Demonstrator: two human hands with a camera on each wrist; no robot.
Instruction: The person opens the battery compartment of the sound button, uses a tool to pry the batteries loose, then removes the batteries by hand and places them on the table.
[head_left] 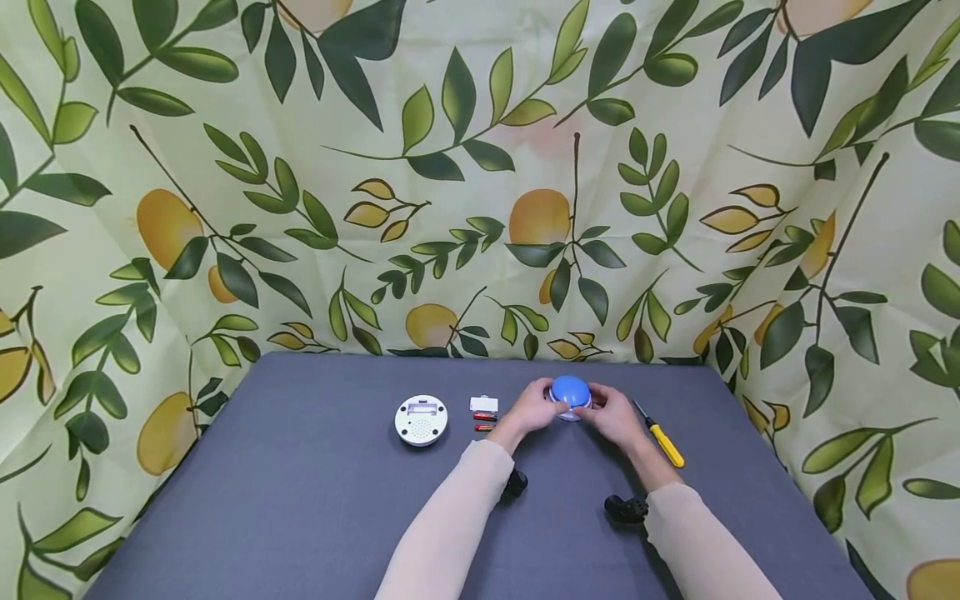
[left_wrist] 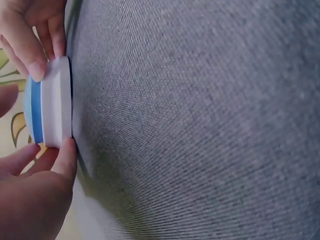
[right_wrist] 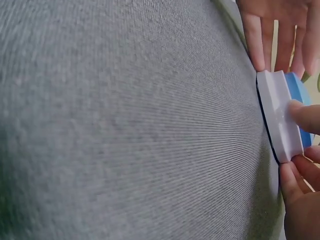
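A round push button with a blue dome and a white base [head_left: 571, 393] sits on the grey table, dome upward. My left hand [head_left: 537, 406] holds its left side and my right hand [head_left: 613, 413] its right side. In the left wrist view, the left fingers [left_wrist: 64, 160] touch the rim of the white base [left_wrist: 56, 107]. From the right wrist, the right thumb [right_wrist: 300, 111] lies against the base's side, with other fingers at its lower edge. The button's underside is hidden.
Left of the hands lies a white disc [head_left: 421, 419], battery compartment upward and uncovered. Between it and my left hand are a small white cover [head_left: 484, 403] and two red-and-black batteries [head_left: 485, 417]. A yellow-handled screwdriver [head_left: 666, 444] lies right of my right hand. Leaf-patterned cloth [head_left: 465, 250] hangs behind.
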